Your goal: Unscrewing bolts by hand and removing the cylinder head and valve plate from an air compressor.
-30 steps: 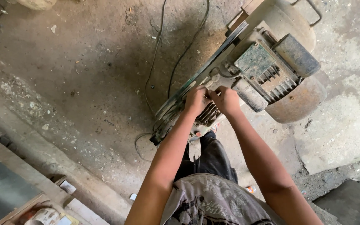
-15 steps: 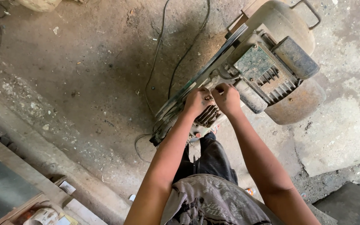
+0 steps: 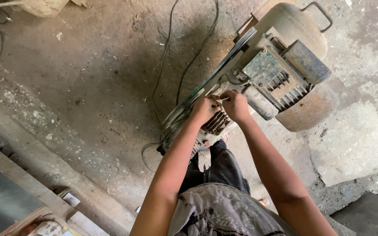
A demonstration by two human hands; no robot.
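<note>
Forearms reach forward; left hand (image 3: 204, 109) and right hand (image 3: 235, 105) side by side, fingers curled onto finned pump head (image 3: 217, 123) of air compressor (image 3: 285, 74). Beyond, rusty tank (image 3: 309, 107), black cables (image 3: 171, 57) on concrete floor (image 3: 88, 78).

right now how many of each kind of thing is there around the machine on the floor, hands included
hands on the machine: 2, left hand and right hand
compressor machine: 1
rusty tank: 1
carry handle: 1
loose cables on the floor: 2
total: 7
</note>
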